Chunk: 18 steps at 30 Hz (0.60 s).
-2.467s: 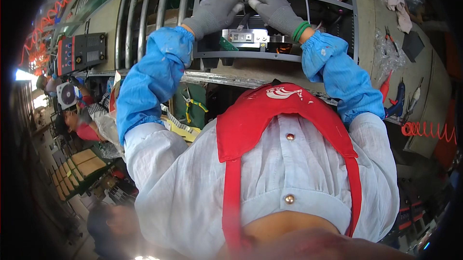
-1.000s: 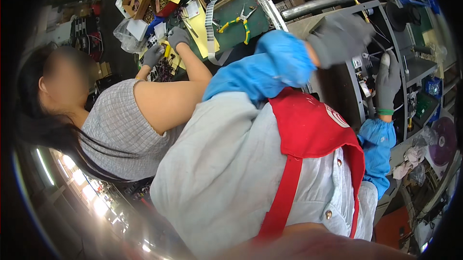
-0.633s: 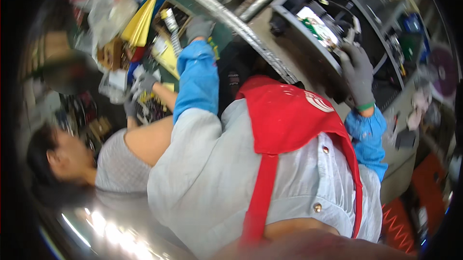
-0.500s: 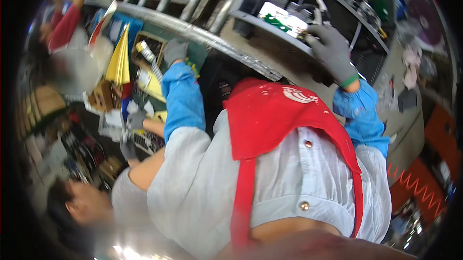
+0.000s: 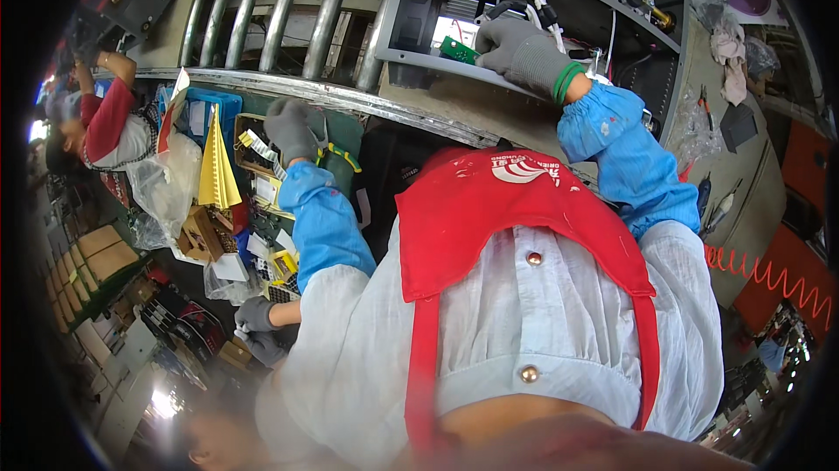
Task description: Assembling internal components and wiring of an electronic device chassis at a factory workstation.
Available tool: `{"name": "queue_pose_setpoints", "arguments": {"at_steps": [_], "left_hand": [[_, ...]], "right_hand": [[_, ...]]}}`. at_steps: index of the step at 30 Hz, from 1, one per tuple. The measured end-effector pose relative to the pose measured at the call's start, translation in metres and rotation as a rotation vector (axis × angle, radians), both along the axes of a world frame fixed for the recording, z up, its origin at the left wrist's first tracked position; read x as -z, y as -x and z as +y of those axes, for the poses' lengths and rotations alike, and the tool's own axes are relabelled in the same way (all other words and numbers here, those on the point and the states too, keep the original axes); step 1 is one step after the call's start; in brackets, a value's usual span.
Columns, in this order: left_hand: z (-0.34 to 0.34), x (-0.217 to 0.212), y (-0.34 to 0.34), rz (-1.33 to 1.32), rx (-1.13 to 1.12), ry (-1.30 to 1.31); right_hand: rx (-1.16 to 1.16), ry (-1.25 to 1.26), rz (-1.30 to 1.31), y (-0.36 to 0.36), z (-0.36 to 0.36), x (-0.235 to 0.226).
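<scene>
My right hand (image 5: 523,53), in a grey glove, reaches over the near wall of a grey metal case (image 5: 437,58). Its fingers are bent down beside a green circuit board (image 5: 458,50) and black cables (image 5: 507,8); what lies under the fingertips is hidden. Off to the left, my gloved left hand (image 5: 292,130) is over the cluttered parts area. Right beside it lie pliers with yellow handles (image 5: 343,156), apparently outside its grip. The left fingertips point away and are partly hidden, so their closure is unclear.
Metal rollers (image 5: 280,17) run beyond my left hand. Yellow folded sheets (image 5: 216,165) and a blue bin (image 5: 214,108) stand left. A co-worker's gloved hands (image 5: 260,327) are near my left elbow; another person (image 5: 114,130) is farther off. Screwdrivers (image 5: 721,207) and a red coiled hose (image 5: 769,274) are right.
My right hand has moved left and farther into the case, its fingers now bent down near the circuit board. My left hand has shifted slightly left, and the pliers show more fully.
</scene>
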<state>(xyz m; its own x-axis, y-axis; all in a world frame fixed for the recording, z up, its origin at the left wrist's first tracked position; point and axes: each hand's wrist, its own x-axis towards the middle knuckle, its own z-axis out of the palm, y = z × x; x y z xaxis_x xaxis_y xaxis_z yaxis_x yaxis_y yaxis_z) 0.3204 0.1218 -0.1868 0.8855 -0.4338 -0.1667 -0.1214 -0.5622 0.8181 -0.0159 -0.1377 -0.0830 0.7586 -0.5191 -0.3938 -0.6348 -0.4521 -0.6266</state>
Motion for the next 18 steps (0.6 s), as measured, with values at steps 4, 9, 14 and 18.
{"name": "queue_pose_setpoints", "arguments": {"at_steps": [4,9,14,18], "left_hand": [[-0.057,-0.115,0.053,0.193,0.096,0.436],[-0.113,-0.174,0.101,0.418,0.519,0.319],[-0.167,-0.167,0.143,0.411,0.8,0.092],[-0.194,-0.146,0.155,0.087,0.94,-0.078]], "right_hand": [[0.107,-0.204,-0.182,0.004,-0.005,0.015],[0.495,-0.867,-0.212,0.005,-0.013,-0.008],[0.738,-1.49,-0.471,0.009,-0.021,0.012],[0.562,-1.159,-0.351,0.004,-0.016,0.011]]}}
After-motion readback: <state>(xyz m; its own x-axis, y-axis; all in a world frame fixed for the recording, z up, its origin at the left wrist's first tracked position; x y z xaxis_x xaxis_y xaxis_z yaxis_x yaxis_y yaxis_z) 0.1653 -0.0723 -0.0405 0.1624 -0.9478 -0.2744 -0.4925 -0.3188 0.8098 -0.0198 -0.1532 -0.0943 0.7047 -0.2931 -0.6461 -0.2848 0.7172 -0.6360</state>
